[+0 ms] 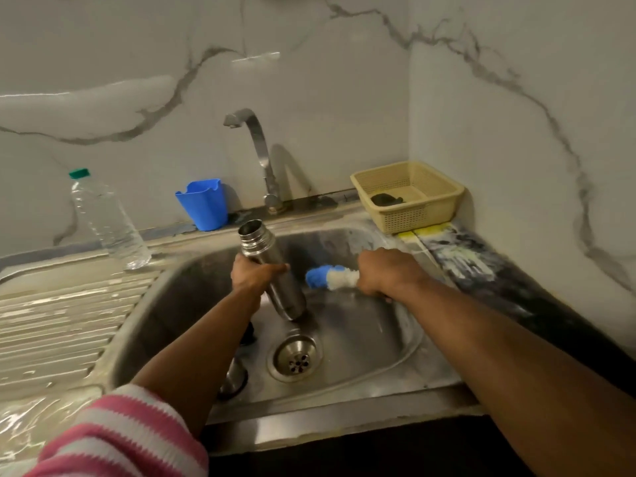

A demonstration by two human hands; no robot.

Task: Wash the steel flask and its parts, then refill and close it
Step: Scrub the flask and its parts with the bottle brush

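Note:
My left hand (pixel 253 275) grips the steel flask (pixel 268 266) around its middle, over the sink (pixel 361 370). The flask is open at the top and leans with its mouth up and to the left. My right hand (pixel 385 270) holds a bottle brush (pixel 330 277) by its handle; the blue and white brush head points left, toward the flask but apart from it. A steel cup-like part (pixel 234 376) and a dark part (pixel 248 333) lie in the sink, mostly hidden under my left forearm.
The tap (pixel 258 142) stands behind the sink with no water running. A blue cup (pixel 203 204) and a clear plastic bottle (pixel 106 222) stand at the back left. A beige basket (pixel 409 194) sits at the back right. The drain (pixel 296 356) lies mid-basin.

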